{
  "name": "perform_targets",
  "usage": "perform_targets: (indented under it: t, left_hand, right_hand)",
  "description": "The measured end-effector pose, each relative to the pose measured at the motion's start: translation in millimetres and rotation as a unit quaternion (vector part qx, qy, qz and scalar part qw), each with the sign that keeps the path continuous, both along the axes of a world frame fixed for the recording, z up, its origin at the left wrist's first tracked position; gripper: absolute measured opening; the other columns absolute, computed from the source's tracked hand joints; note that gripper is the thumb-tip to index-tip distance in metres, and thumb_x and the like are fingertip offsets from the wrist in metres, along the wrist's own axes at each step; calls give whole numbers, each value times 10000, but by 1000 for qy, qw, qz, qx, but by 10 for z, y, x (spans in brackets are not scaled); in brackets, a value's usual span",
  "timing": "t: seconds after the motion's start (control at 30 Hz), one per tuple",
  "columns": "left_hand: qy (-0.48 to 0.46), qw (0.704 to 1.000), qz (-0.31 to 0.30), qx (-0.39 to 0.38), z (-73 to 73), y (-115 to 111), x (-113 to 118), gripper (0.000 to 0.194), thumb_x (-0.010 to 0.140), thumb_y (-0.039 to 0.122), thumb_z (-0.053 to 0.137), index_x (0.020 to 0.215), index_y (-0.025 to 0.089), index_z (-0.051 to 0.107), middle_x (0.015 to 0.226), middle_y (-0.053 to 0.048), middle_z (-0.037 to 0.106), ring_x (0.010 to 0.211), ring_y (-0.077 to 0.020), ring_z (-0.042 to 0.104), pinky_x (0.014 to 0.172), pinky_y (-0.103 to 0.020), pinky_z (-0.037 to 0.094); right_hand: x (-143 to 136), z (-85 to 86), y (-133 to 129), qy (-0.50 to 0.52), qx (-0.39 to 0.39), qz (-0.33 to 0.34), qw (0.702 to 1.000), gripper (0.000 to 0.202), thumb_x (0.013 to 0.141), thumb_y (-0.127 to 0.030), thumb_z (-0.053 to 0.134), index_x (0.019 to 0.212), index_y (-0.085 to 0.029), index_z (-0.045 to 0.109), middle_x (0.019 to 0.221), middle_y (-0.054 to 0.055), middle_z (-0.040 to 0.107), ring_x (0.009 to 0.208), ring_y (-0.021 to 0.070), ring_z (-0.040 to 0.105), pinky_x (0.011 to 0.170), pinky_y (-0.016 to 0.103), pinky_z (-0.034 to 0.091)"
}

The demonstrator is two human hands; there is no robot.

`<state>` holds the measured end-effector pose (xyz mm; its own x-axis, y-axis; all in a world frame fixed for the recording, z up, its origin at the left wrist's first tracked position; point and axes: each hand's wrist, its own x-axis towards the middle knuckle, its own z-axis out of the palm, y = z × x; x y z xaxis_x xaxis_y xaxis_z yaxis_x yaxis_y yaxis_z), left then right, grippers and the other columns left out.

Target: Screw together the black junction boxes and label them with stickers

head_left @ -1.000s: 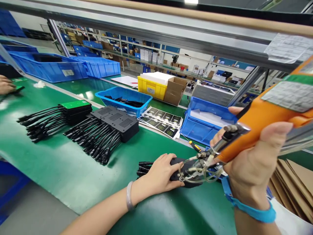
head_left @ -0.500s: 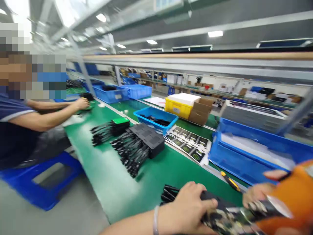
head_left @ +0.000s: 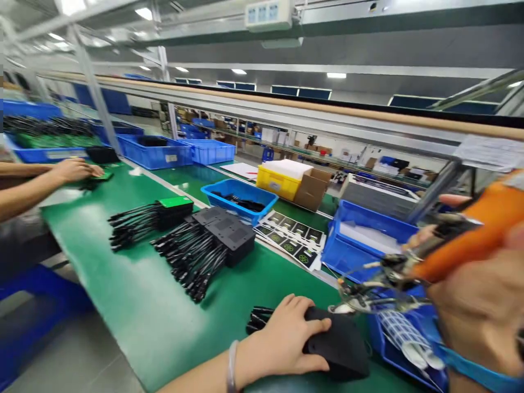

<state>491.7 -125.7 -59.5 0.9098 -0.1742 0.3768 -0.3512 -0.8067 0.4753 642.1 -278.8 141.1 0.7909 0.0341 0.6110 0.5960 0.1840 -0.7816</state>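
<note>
My left hand [head_left: 286, 333], with a pale band at its wrist, lies over a black box [head_left: 341, 346] on the green bench, fingers across its top and far edge. Black cables [head_left: 257, 319] stick out from the box on the left. Close to the camera, my right hand [head_left: 478, 295] is wrapped round an orange tool [head_left: 487, 224] whose exact kind I cannot make out. A blue strap [head_left: 483, 364] circles that wrist. Tangled wires and dark metal parts [head_left: 380, 284] show in front of the orange tool, above the box's far right side.
Black boxes with cables [head_left: 225, 232] lie mid-bench, beside a green-topped one [head_left: 174, 204]. Behind stand a light-blue tray [head_left: 204, 191], printed label sheets [head_left: 292, 240], a yellow bin [head_left: 278, 183] and a blue bin [head_left: 338, 256]. A co-worker's hand [head_left: 76, 170] works at left.
My view has turned, so the bench things appear farther left. The orange tool has drawn away from the box, whose top now shows bare. My left hand stays on the box.
</note>
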Motion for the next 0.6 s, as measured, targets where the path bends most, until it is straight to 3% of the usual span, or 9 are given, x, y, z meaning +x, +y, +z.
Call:
perform_targets:
  t: [0.13, 0.2, 0.3, 0.6]
  left_hand:
    - [25, 1000, 1, -12, -54, -38, 30, 701, 751, 657, 709, 1342, 318, 545, 1183, -136, 575, 1190, -316, 525, 1064, -554, 387]
    - [26, 1000, 3, -8, -76, -57, 29, 703, 763, 671, 684, 1355, 322, 533, 1196, -141, 566, 1215, -325, 509, 1073, -565, 377]
    - [26, 1000, 8, -5, -92, -56, 29, 695, 780, 679, 659, 1362, 324, 521, 1221, -143, 552, 1249, -332, 487, 1092, -580, 355]
    - [44, 999, -4, -10, -57, -45, 41, 678, 790, 660, 660, 1360, 325, 509, 1251, -143, 545, 1256, -339, 483, 1091, -598, 354]
  right_hand:
    - [-243, -203, 251, 32, 14, 3, 999, 589, 807, -707, 502, 1072, -208, 672, 548, -17, 576, 346, 135, 482, 272, 255, 374]
    - [-302, -356, 349, 39, 7, 6, 999, 611, 831, -706, 457, 1051, -181, 681, 515, -23, 554, 299, 122, 439, 243, 237, 311]
    - [-282, -517, 367, 54, 14, 8, 998, 614, 843, -692, 426, 1023, -167, 689, 505, -14, 555, 305, 140, 456, 242, 241, 312]
    - [-244, -584, 298, 45, -33, 0, 998, 555, 881, -665, 404, 982, -198, 685, 479, -3, 544, 336, 168, 479, 273, 267, 353]
